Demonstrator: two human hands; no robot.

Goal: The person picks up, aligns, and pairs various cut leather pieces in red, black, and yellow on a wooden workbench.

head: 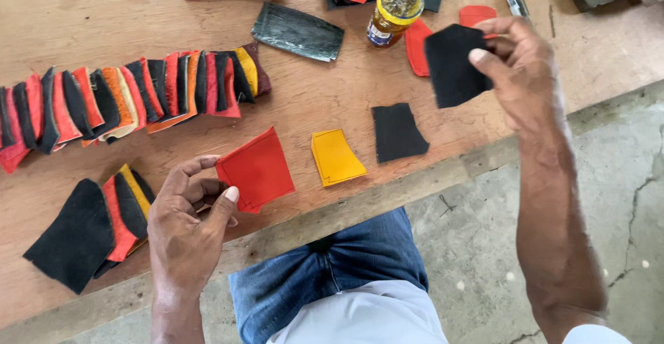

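While a red leather piece point(256, 169) is pinched by the left hand point(185, 223), a black piece point(453, 64) is gripped — raised over the wooden table point(104, 12) — by the right hand point(522, 67).

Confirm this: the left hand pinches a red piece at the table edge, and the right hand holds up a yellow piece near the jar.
One detail is wrong. The head view shows the right hand holding a black piece, not yellow, near the jar. The left hand does pinch the red piece.

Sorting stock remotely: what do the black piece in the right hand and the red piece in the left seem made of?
Black piece: likely suede or felt, matte and fuzzy, no shine. Red piece: probably smooth leather or leatherette, with an even surface and a faint line near its edge.
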